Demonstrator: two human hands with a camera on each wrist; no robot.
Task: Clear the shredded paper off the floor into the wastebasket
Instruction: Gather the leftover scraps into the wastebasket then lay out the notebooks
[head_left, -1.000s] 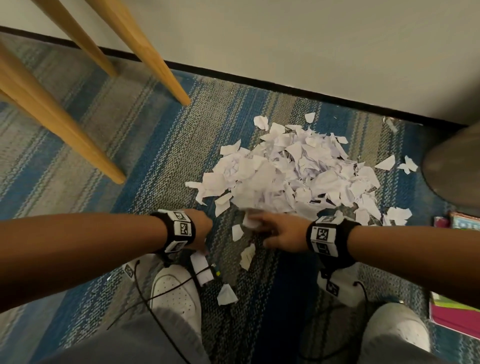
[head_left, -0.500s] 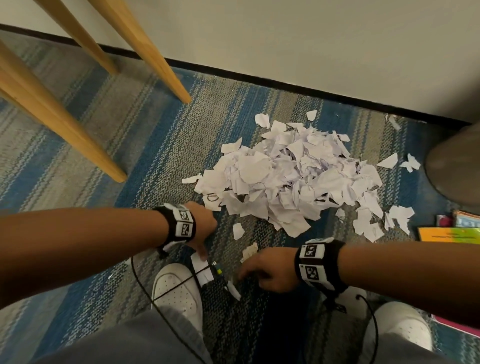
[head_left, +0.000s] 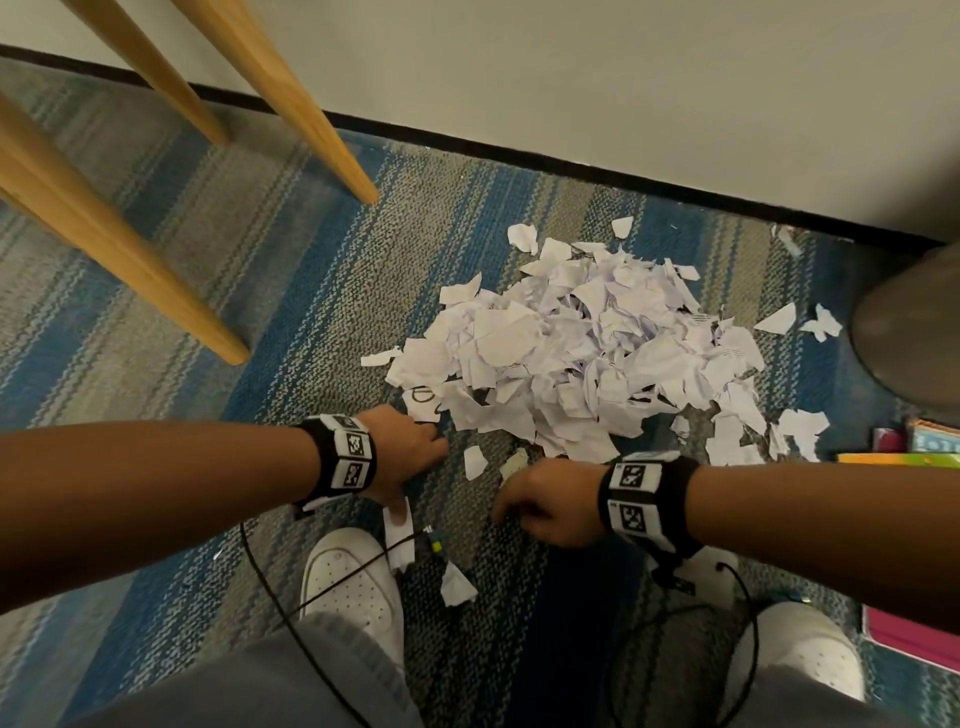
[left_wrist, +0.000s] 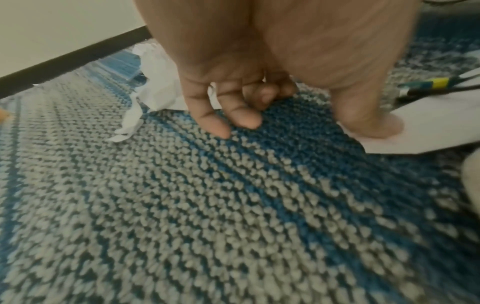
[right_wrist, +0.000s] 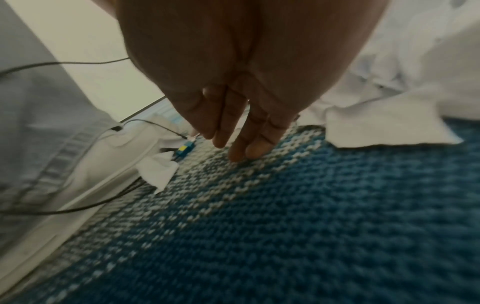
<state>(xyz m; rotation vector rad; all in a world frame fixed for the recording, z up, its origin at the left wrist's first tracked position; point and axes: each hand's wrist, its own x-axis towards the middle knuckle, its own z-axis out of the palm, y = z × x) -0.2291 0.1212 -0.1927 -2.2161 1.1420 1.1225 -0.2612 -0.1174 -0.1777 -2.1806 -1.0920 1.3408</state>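
the person is gathering strays toward the shredded paper pile (head_left: 587, 358) lying on the carpet (head_left: 291, 291) near the wall. the left hand (head_left: 405, 457) is lying loose, its thumb pressing a scrap (left_wrist: 415, 131) flat; the right hand (head_left: 545, 506) is reaching with fingers straight, holding nothing. next they are likely needing to scoop handfuls toward the wastebasket (head_left: 914, 332) at right.

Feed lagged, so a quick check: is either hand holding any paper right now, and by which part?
Neither holds any. The left hand only presses its thumb on a scrap on the carpet; the right hand has straight fingers at the carpet.
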